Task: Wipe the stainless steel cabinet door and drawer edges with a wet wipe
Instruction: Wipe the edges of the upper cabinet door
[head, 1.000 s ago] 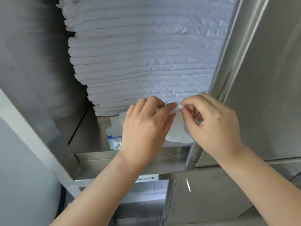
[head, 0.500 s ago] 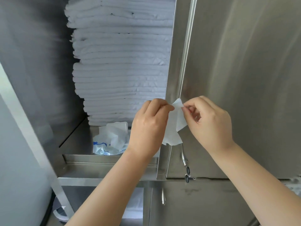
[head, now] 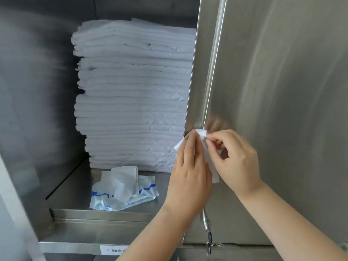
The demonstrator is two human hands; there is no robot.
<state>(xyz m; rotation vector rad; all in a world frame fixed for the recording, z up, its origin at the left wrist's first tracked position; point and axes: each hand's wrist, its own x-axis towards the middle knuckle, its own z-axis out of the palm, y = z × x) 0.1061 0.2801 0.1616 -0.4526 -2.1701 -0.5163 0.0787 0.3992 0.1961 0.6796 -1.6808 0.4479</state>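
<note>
White and crumpled, the wet wipe (head: 201, 137) is held up between both hands, right at the vertical edge of the stainless steel cabinet door (head: 282, 110). Its top corner sits against the folded steel lip (head: 205, 91) of the door, and the rest of the sheet hangs down between the palms, with one loose corner sticking out to the left and a lower flap showing below the right hand.

The left hand (head: 190, 178) has its fingers (head: 189, 147) together, closed on the left part of the wipe near its top. The right hand (head: 237, 162) pinches the upper right part of the wipe, thumb and forefinger clamped on it, the other fingers curled in. Both forearms come up bare from the bottom of the view.

The door stands open, its brushed face filling the right side. Low on its edge, below the left wrist, a metal latch (head: 206, 225) with dark rings hangs down.

Left of the door, inside the cabinet, a tall stack of folded white linens (head: 131, 95) rests on the steel shelf (head: 75, 196). In front of the stack, on the same shelf, lies a soft pack of wipes (head: 124, 191), white with blue print, its plastic lid flipped open and a sheet poking out of the opening. The pack is well apart from the hands.

On the front rail under the shelf there is a white label (head: 113, 250), partly hidden by the left forearm; its print is too small to read in full.
</note>
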